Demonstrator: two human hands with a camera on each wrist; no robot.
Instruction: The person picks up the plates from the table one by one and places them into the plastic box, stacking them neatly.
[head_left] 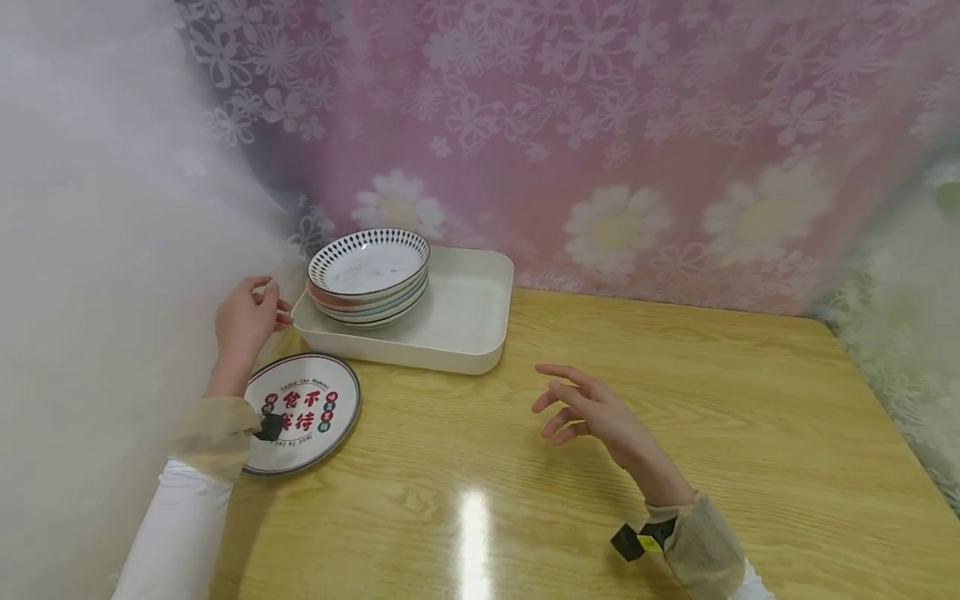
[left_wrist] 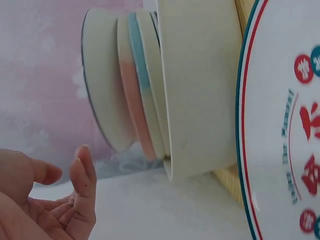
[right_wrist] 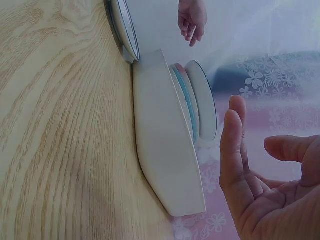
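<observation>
A stack of several plates and bowls stands in the left part of a cream tray (head_left: 468, 287). On top is a white bowl (head_left: 371, 262) with a dark diamond-patterned rim; pink and blue edges show below it. My left hand (head_left: 251, 317) hovers just left of the tray, its fingers loosely bent around nothing. The left wrist view shows a gap between those fingers and the stack. In front of the tray lies a white plate (head_left: 303, 446) with red characters, partly behind my left wrist. My right hand (head_left: 592, 408) hangs over the table, fingers relaxed, holding nothing.
The wooden table (head_left: 675, 367) runs on to the right of the tray. A pink flowered curtain (head_left: 525, 150) hangs behind it. Whitish sheeting (head_left: 127, 208) borders the left side, close to my left arm.
</observation>
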